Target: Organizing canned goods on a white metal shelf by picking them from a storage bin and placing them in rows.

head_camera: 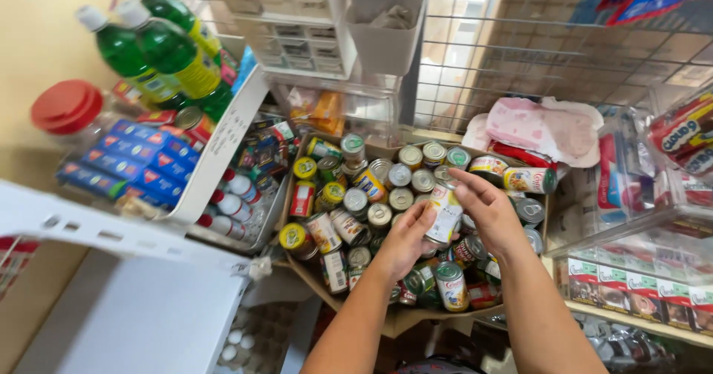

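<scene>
Between both my hands I hold a tin can (445, 214) with a pale label, lifted above a cardboard box (306, 279) packed with several tin cans. My left hand (405, 239) cups the can from below and the left. My right hand (486, 209) wraps its right side, fingers curled over the top. Under my hands lie more cans, among them a green-lidded can (451, 285) standing near the box's front and a yellow-lidded can (295, 237) at its left edge.
On a white shelf (215, 151) at the left stand green bottles (167, 51), blue cartons (130, 158) and a red-lidded jar (68, 108). A wire grid (535, 54) rises behind the box. A pink packet (546, 125) lies at the back right, clear bins (639, 270) at the right.
</scene>
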